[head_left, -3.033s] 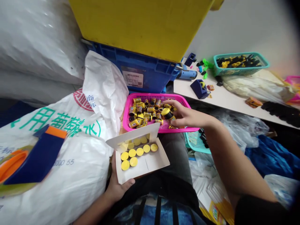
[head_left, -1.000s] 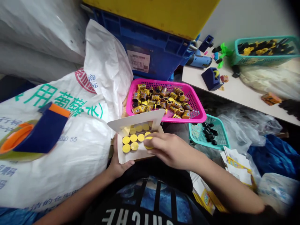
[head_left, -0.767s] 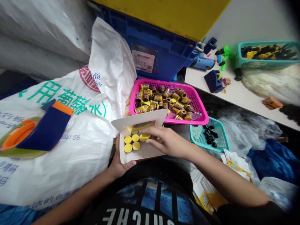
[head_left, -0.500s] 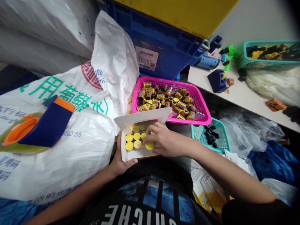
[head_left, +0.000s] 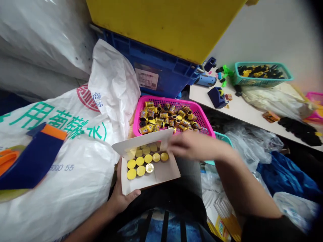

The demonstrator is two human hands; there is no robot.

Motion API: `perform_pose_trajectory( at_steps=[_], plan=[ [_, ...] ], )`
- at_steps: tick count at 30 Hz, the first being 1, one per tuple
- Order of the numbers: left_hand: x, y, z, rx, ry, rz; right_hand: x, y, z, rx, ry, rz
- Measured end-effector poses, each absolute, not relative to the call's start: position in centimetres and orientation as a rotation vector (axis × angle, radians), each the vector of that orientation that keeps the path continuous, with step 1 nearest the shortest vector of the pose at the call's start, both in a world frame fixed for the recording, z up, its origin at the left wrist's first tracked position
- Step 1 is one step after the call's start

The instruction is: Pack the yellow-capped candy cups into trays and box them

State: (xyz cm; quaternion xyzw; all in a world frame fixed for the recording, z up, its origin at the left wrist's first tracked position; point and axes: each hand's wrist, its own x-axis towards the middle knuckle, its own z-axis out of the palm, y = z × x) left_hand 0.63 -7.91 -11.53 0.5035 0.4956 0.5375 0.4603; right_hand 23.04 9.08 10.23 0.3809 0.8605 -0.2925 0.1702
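Note:
My left hand (head_left: 123, 196) is under a white cardboard box (head_left: 166, 173), shut on it from below, with the lid (head_left: 141, 143) standing up. Inside stand rows of small cylinders with yellow ends (head_left: 140, 170), and one beside them shows a gold metal end (head_left: 149, 167). My right hand (head_left: 191, 148) is blurred by motion, just above the box and over the near rim of a pink mesh basket (head_left: 161, 100). That basket holds a loose heap of small yellow-and-black canisters (head_left: 164, 117). Whether my right fingers hold anything is hidden by the blur.
A white woven sack with green print and a navy-and-orange tape dispenser (head_left: 32, 161) lies to the left. A blue crate (head_left: 151, 79) sits under a yellow bin (head_left: 161, 23). To the right, a white table (head_left: 202, 97) carries a teal basket (head_left: 262, 74) and small parts.
My right hand has moved away from inside the box toward the pink basket. A gold-ended cylinder now stands in the box. The whole view has swung as my head moved.

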Motion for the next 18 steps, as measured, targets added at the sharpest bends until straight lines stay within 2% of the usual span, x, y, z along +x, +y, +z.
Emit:
perform_pose_trajectory(
  at_steps=[2,4,8,11,15,16,18],
  plan=[
    [1.0,-7.9,-11.4,1.194,1.24,1.343,24.7,12.0,9.8,1.399,2.321,-0.613],
    [1.3,-8.0,-11.3,1.177,1.264,1.371,25.2,14.6,7.2,1.52,2.214,-0.429],
    [1.0,-7.8,-11.2,1.25,1.281,1.322,25.1,16.7,2.5,1.475,2.215,-0.42],
    [0.6,-7.7,-11.4,1.303,1.282,1.285,26.7,15.7,5.5,1.483,2.305,-0.566],
    [0.5,-7.6,-11.3,1.317,1.279,1.287,28.3,11.6,13.3,1.11,2.501,-1.137],
    [0.6,-7.6,-11.1,1.308,1.285,1.285,27.7,10.3,14.1,1.022,2.493,-1.151],
    [0.6,-7.5,-10.8,1.289,1.282,1.272,25.2,7.6,13.2,0.915,2.497,-0.952]
  ],
)
